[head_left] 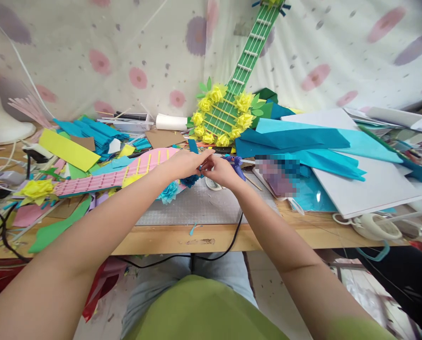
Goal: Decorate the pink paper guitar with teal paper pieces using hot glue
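Holds left hand (188,163) and right hand (222,171) close, fingers bent, can't tell if clamped; has dark-blue flower (190,181) just below fingers, glue gun (238,165) rightward.

Green top (197,309), pale blue trousers (152,276)

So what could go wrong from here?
Snag: the black cable loops over the table's front edge by the lap; if it feeds the glue gun, a tug could drag that.
Burn: the glue gun sits right by the right hand; if hot, a brush could hurt.
Crush: the light-blue paper flower lies close below the left forearm and could get flattened.
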Motion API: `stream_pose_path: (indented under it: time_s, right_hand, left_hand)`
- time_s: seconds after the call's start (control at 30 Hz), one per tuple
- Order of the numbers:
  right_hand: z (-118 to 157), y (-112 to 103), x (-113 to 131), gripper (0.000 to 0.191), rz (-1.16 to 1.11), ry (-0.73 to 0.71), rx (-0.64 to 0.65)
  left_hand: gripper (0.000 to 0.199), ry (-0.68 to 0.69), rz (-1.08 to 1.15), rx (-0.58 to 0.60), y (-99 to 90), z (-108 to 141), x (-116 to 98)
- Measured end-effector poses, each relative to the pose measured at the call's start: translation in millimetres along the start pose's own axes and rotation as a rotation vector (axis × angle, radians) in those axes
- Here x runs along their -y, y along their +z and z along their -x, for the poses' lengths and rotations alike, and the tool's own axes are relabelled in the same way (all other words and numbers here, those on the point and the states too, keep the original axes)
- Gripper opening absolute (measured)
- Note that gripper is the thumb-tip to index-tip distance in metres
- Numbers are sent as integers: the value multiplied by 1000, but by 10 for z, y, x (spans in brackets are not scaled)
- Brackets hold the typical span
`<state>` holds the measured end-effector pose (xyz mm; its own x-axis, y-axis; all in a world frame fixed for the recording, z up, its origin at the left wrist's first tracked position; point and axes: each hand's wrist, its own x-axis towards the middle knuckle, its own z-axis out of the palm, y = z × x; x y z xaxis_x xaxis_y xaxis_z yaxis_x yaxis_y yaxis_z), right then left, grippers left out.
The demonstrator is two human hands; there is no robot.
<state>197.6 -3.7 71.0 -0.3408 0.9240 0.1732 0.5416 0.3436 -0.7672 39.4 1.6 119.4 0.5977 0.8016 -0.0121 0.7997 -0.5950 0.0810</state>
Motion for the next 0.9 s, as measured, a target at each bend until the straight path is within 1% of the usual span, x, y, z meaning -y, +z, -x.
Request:
stream_pose_path:
  time_s: [0.07, 0.13, 0.27, 0.4, 0.5, 0.6, 0.7, 0.77, 0.9]
  right_hand:
    - [2, 2, -27, 21, -23, 1, -38]
    - [7, 4, -71, 18, -88, 19, -80]
    - [26, 16, -143, 15, -227, 53, -102]
    - [51, 18, -113, 14, -261, 89, -106]
    - [54, 2, -54, 13, -242, 94, -74]
    - [31, -15, -26, 9, -185, 81, -19]
    - [1, -30, -47, 5, -154, 67, 8]
    - [-5, -42, -82, 4, -150, 71, -13]
    - [43, -59, -163, 8, -226, 162, -136]
  left_hand:
    - [72, -23, 65, -24, -15, 14, -4]
    - [70, -53, 195, -51, -22, 32, 9]
    - [71, -122, 460, -61, 22, 44, 50]
    - [69, -178, 564, -45, 75, 18, 58]
    - [69, -173, 540, -53, 44, 14, 33]
    - [69, -150, 433, -69, -23, 27, -7]
    - [67, -152, 361, -59, -74, 37, -20]
    - [63, -180, 342, -66, -92, 38, 18]
    - [43, -266, 277, -120, -88, 28, 191]
